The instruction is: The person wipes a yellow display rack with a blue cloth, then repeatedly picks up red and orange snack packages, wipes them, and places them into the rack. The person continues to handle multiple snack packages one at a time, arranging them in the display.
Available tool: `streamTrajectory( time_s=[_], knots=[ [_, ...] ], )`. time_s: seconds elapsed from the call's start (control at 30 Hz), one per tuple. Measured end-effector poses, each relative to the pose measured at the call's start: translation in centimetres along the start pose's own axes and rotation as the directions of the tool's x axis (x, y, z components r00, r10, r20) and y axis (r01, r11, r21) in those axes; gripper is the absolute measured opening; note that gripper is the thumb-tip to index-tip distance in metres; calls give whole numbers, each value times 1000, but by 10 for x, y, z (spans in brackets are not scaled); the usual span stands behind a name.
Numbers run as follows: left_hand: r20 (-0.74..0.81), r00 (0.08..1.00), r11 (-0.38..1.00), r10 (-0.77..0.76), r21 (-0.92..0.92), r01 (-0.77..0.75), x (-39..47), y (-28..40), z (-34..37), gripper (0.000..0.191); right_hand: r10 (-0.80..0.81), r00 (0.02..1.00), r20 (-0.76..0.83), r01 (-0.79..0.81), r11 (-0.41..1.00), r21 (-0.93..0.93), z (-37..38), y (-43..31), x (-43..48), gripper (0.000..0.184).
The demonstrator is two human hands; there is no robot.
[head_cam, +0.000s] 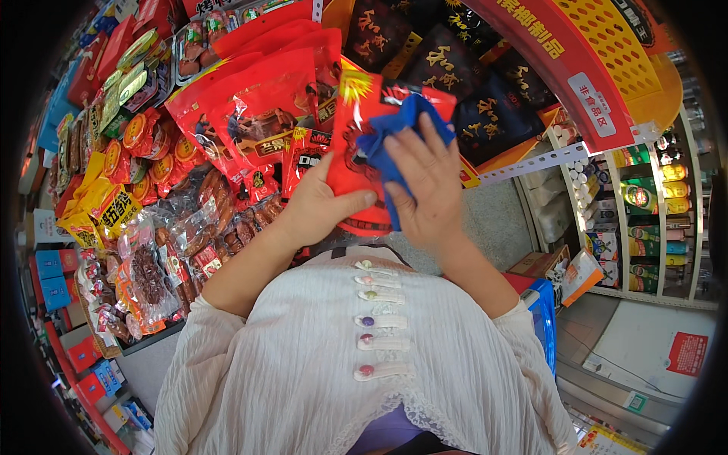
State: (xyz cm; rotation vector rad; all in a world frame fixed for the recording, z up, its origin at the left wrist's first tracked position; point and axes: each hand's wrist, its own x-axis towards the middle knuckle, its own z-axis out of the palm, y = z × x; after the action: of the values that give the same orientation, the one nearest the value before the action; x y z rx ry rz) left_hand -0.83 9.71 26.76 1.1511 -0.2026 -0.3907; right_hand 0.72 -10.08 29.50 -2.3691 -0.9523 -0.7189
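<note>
My left hand (324, 205) grips the left edge of a glossy red snack packet (355, 128), thumb across its front. A crumpled blue cloth (392, 128) lies over the packet's right part, pressed there by my right hand (426, 182) with its fingers spread on top. The cloth hides much of the packet's printing, and a yellow burst shows at its upper left corner. Just left of the packet stand large red pouches (244, 102) in a row. Dark packets with gold writing (449, 62) sit on the shelf beyond my right hand.
Vacuum-packed sausages (187, 233) and yellow bags (108, 199) fill the display at left. A red shelf sign (569, 68) juts out at upper right above a perforated metal strip (534, 162). Store shelves with cans (642, 193) stand at right, and a blue plastic crate (543, 318) is beside my right elbow.
</note>
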Motion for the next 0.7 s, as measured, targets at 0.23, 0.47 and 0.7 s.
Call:
streamTrajectory(
  time_s=[0.23,0.47,0.7],
  knots=[
    [-67,995,990,80,-108,-87,-1,1,1,54,409,901,-145,-298,825,481,11,-4,-7,53],
    [-72,975,973,211,-82,-216,-2,3,4,53,625,736,262,-461,178,869,11,-15,-25,68],
    [-208,956,944,207,-215,-251,4,3,3,49,673,635,380,-605,126,787,8,-8,-27,42]
  ],
)
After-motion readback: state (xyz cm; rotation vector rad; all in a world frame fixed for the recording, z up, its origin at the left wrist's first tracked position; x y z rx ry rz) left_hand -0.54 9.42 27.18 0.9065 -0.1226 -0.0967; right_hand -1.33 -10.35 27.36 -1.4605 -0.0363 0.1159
